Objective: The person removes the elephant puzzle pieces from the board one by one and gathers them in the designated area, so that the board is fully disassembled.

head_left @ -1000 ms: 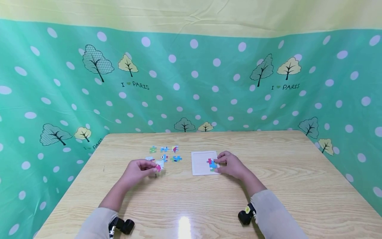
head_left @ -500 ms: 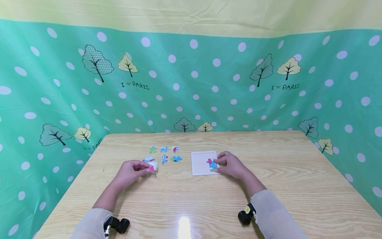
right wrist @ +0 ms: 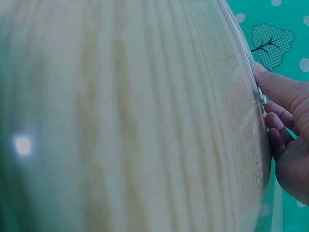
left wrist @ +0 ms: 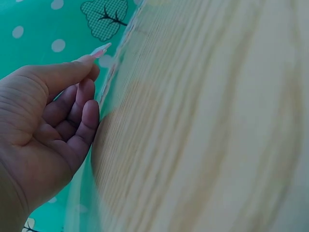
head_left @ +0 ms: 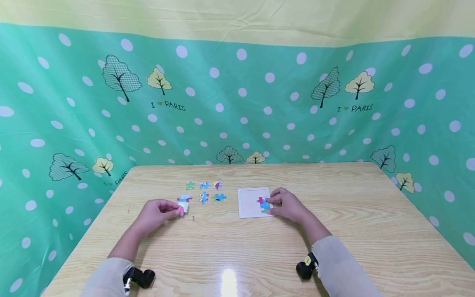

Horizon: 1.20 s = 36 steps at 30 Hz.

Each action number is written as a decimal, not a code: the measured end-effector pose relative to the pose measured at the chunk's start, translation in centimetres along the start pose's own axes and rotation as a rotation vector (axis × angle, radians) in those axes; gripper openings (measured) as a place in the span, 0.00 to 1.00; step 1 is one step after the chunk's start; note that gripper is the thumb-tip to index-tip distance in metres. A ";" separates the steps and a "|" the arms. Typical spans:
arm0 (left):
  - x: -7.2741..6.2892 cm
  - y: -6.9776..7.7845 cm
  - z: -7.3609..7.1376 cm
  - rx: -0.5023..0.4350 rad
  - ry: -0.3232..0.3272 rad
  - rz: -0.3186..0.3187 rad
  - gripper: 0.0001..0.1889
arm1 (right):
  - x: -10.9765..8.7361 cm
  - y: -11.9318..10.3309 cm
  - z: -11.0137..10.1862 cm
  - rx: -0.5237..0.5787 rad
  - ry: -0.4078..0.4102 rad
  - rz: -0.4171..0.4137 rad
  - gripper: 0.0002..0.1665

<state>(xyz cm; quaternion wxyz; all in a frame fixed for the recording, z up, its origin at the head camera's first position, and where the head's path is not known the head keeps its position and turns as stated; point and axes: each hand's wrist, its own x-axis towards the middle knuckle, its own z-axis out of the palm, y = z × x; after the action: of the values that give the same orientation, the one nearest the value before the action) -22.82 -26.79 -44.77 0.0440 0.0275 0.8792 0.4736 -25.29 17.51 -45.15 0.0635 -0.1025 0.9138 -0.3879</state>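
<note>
My left hand [head_left: 157, 214] pinches a white and pink puzzle piece [head_left: 182, 207] between thumb and fingertips, just over the table left of the tray. In the left wrist view that same puzzle piece [left wrist: 101, 50] shows nearly edge-on at the fingertips, the other fingers loosely curled below. My right hand [head_left: 291, 206] holds the right edge of a white square puzzle tray [head_left: 248, 206] with thumb and fingers. Joined red, blue and green pieces [head_left: 264, 203] lie in the tray's right side, partly covered by these fingers. The right wrist view has the thumb [right wrist: 277, 87] on the tray's edge.
Loose puzzle pieces lie in two rows left of the tray, among them a green piece [head_left: 190, 185], a blue piece with an eye [head_left: 204, 197] and a blue-green piece [head_left: 219, 197]. A polka-dot cloth [head_left: 237, 103] hangs behind the wooden table [head_left: 230, 243].
My left hand has moved left with the pinched puzzle piece, uncovering more of the blue and white piece behind it. The right hand and tray have stayed still.
</note>
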 end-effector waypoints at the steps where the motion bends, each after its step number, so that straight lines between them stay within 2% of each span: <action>1: 0.0 -0.1 -0.1 0.011 -0.002 0.005 0.11 | 0.0 0.0 0.0 0.000 0.000 0.001 0.24; 7: 0.0 -0.3 -0.3 0.110 -0.022 0.050 0.07 | 0.0 0.1 0.1 0.004 -0.004 -0.007 0.23; 14: -0.2 -0.2 -0.5 0.195 -0.020 0.053 0.06 | -0.1 0.1 0.1 0.001 -0.003 -0.009 0.24; 19: -0.2 -0.3 -0.5 0.207 -0.023 0.047 0.05 | -0.1 0.1 0.1 0.002 -0.008 -0.008 0.24; 21: -0.2 -0.3 -0.5 0.193 -0.022 0.038 0.06 | -0.1 0.1 0.2 0.005 -0.010 -0.001 0.24; 27: -0.2 0.1 -0.2 0.068 -0.010 0.045 0.11 | -0.1 0.2 0.1 0.008 -0.007 0.004 0.24; 32: -0.2 1.4 0.4 -0.017 -0.004 0.060 0.12 | 0.1 0.2 0.0 0.009 -0.002 0.008 0.24; 36: 0.1 3.0 1.2 -0.059 -0.012 0.096 0.13 | 0.1 0.1 -0.1 0.012 -0.002 0.011 0.24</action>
<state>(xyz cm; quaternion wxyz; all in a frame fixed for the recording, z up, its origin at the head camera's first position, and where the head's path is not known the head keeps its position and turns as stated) -22.72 -24.11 -42.95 0.0274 0.0714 0.8622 0.5007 -25.39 17.61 -45.17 0.0673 -0.0977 0.9119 -0.3929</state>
